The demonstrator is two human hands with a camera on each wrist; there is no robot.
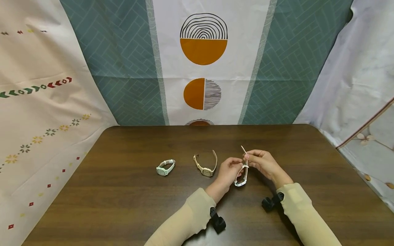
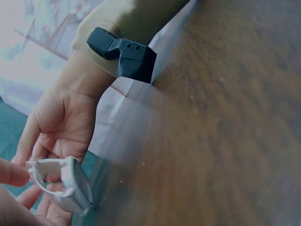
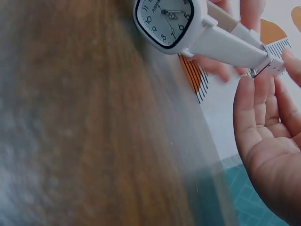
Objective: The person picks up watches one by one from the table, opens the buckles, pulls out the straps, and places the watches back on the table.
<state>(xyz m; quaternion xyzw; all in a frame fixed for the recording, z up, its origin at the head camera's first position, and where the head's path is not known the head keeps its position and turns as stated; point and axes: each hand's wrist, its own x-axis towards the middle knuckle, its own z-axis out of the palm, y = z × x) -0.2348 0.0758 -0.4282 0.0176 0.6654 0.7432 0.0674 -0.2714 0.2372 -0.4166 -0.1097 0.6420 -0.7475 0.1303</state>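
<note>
Both hands hold a white wristwatch (image 1: pixel 240 183) just above the table's right half. Its strap forms a loop, with the buckle at the top and the case hanging lowest. My left hand (image 1: pixel 228 172) pinches the strap near the buckle from the left. The thumb and fingers of my right hand (image 1: pixel 264 164) pinch the strap by the buckle, and a strap end sticks up past them. In the right wrist view the watch's white dial (image 3: pixel 164 21) shows black numerals. A beige wristwatch (image 1: pixel 207 172), its strap undone, lies left of my left hand.
Farther left on the brown wooden table (image 1: pixel 123 205) lies a mint-green wristwatch (image 1: pixel 162 171) with its strap closed in a loop. A patterned cloth (image 1: pixel 129 61) hangs behind the far edge. Pale cloths hang at both sides. Black wrist cameras sit on both sleeves.
</note>
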